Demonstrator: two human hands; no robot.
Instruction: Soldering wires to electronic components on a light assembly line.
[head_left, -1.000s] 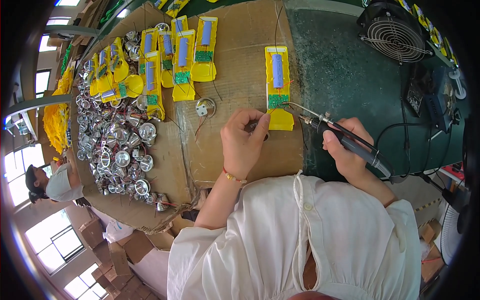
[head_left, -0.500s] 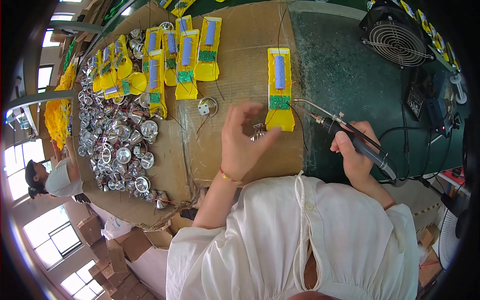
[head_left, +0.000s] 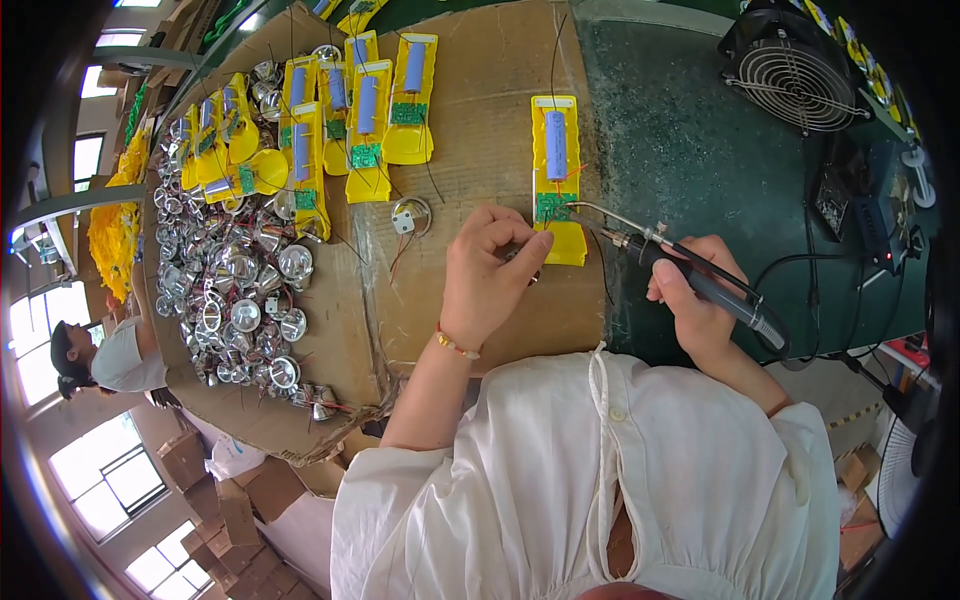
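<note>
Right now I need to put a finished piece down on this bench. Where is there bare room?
Bare cardboard lies between the row of yellow cases and the single yellow case being soldered. The green mat between that case and the fan is also free. The pile of silver reflectors at left is crowded.

The left hand [head_left: 488, 275] is curled palm down, fingertips pinched together just beside the yellow shell [head_left: 556, 180], forearm running back toward the body. The right hand [head_left: 698, 300] sits right of that shell, fingers wrapped in a pen-like grip, wrist bent.
</note>
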